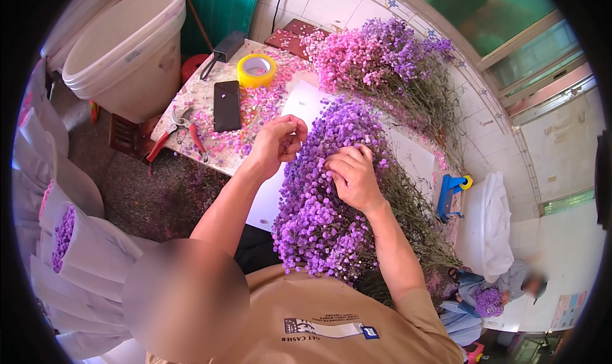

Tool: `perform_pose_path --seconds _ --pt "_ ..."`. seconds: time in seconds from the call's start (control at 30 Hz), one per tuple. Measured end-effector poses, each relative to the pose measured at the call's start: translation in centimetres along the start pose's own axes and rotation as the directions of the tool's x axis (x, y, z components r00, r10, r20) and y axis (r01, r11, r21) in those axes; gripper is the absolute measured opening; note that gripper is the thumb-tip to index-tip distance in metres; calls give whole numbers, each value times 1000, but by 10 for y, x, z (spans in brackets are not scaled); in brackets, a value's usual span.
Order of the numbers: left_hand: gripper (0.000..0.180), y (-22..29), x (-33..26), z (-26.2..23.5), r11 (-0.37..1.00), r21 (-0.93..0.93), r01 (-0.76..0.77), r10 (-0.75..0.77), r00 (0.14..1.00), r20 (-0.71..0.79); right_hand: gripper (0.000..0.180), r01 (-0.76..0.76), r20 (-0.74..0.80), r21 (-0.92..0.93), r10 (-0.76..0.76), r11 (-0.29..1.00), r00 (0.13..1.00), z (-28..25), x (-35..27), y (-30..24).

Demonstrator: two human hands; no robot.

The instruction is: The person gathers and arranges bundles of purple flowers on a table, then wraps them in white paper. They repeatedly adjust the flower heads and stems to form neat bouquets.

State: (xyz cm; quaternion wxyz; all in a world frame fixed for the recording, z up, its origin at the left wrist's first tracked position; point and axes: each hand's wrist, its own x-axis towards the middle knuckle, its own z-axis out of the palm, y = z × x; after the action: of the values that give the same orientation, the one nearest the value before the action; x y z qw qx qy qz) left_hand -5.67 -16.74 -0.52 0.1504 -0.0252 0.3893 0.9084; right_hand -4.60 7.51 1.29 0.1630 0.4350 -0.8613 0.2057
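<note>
A large bunch of purple baby's breath (331,204) lies across the table's near edge and reaches toward my body, its thin green stems (414,224) pointing right. My right hand (354,176) is over the middle of the bunch, fingers bent and closed on some of its blossoms. Just left of the bunch, above a white sheet (301,102), my left hand (280,141) is held up with its fingers curled together. Whatever may be between those fingertips is too small to make out.
Pink and purple flower bunches (376,55) lie at the back. Left on the petal-strewn table (191,99) are yellow tape (256,70), a black phone (227,106) and red-handled pruning shears (180,134). A blue tape dispenser (451,197) stands right; white tubs (127,51) stand left. Another person (510,284) holds purple flowers.
</note>
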Motion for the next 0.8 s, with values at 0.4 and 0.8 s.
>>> perform_pose_path --seconds 0.4,0.8 --pt "20 -30 10 24 423 871 -251 357 929 94 18 -202 -256 204 251 958 934 -17 1 -9" --pt "18 -31 3 34 268 898 -348 482 856 188 6 -261 -23 -97 260 961 965 -17 -2 10"
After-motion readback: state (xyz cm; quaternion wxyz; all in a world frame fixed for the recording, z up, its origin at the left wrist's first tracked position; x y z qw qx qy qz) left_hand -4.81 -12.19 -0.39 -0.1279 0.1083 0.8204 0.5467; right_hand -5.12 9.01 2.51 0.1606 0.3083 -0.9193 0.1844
